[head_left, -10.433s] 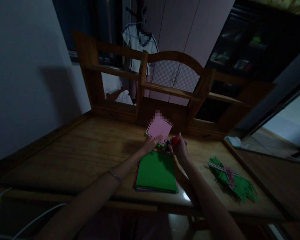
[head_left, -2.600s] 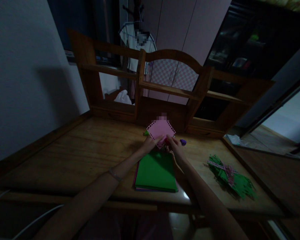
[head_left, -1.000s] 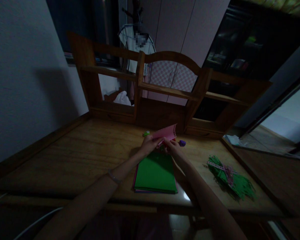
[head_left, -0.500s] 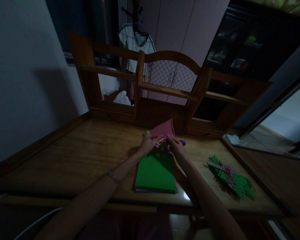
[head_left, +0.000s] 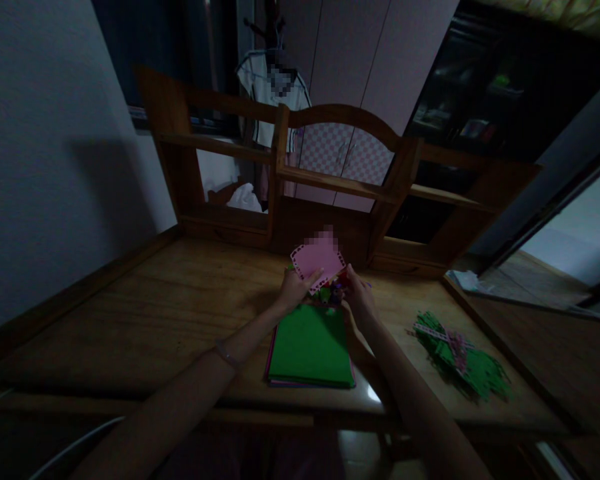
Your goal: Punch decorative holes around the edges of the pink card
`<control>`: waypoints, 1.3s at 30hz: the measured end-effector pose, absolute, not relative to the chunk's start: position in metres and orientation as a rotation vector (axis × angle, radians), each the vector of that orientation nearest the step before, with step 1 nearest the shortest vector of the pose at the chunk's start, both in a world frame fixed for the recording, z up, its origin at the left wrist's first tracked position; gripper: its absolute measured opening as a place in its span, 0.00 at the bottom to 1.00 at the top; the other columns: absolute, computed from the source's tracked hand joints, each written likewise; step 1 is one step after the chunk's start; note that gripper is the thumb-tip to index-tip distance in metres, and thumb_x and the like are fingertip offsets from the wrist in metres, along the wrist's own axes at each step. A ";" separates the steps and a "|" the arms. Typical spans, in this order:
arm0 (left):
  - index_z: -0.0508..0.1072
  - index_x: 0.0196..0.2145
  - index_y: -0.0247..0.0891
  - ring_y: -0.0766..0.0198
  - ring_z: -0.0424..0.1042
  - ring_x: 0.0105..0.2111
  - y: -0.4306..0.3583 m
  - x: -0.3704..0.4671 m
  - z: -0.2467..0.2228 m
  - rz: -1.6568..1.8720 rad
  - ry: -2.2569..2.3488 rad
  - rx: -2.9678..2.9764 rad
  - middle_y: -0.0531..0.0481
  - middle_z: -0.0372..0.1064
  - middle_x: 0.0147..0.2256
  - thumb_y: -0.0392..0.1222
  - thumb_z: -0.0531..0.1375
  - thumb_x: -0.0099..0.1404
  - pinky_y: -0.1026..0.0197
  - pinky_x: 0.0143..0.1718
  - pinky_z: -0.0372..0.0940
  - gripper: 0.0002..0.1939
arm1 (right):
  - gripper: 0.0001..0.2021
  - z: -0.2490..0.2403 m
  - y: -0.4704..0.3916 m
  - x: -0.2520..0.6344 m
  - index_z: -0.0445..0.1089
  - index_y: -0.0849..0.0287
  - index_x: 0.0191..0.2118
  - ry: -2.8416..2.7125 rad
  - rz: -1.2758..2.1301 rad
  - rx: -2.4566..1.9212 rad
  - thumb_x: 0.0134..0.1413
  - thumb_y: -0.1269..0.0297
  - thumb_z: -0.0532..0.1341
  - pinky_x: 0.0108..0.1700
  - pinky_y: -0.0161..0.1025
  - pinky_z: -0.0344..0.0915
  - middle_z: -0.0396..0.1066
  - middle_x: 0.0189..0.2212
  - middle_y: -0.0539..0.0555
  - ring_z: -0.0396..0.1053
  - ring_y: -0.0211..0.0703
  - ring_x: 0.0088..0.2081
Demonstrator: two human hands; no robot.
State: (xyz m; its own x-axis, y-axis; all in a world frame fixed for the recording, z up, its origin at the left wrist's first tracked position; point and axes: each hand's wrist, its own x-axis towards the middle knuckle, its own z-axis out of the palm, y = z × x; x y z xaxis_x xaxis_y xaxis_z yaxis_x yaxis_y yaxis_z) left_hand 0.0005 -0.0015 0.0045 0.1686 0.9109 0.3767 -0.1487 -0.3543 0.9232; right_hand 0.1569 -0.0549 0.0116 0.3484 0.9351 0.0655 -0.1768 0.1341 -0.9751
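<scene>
Evidently, the pink sheet (head_left: 317,260) was well along, holes lining its visible edges, though its blurred far corner hid whether any stretch was left. The left hand (head_left: 295,288) had its grip clamped on the near side, above the tabletop (head_left: 190,313) beyond the green stack (head_left: 310,347), whose top showed no clear holes; the right hand's (head_left: 360,292) was curled around a small red object (head_left: 344,275) by the sheet's right corner.

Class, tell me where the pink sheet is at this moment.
In the head view, the pink sheet is near the centre, held in the left hand, beyond the green-topped stack and left of the right hand.
</scene>
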 end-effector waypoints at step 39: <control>0.69 0.43 0.35 0.56 0.71 0.41 0.005 0.004 -0.002 1.284 0.719 1.465 0.42 0.72 0.41 0.49 0.70 0.44 0.57 0.41 0.67 0.30 | 0.15 0.016 -0.062 0.155 0.72 0.59 0.34 -1.361 0.524 -1.293 0.46 0.51 0.63 0.22 0.32 0.54 0.64 0.21 0.48 0.59 0.36 0.21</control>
State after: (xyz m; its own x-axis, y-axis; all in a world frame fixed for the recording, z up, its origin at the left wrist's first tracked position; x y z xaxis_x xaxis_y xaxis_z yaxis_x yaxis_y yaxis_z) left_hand 0.0043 0.0049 -0.0023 0.2546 0.9036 0.3446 -0.1782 -0.3064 0.9351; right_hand 0.1545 -0.0622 0.0159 0.2331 0.8843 0.4046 0.3844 0.2984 -0.8736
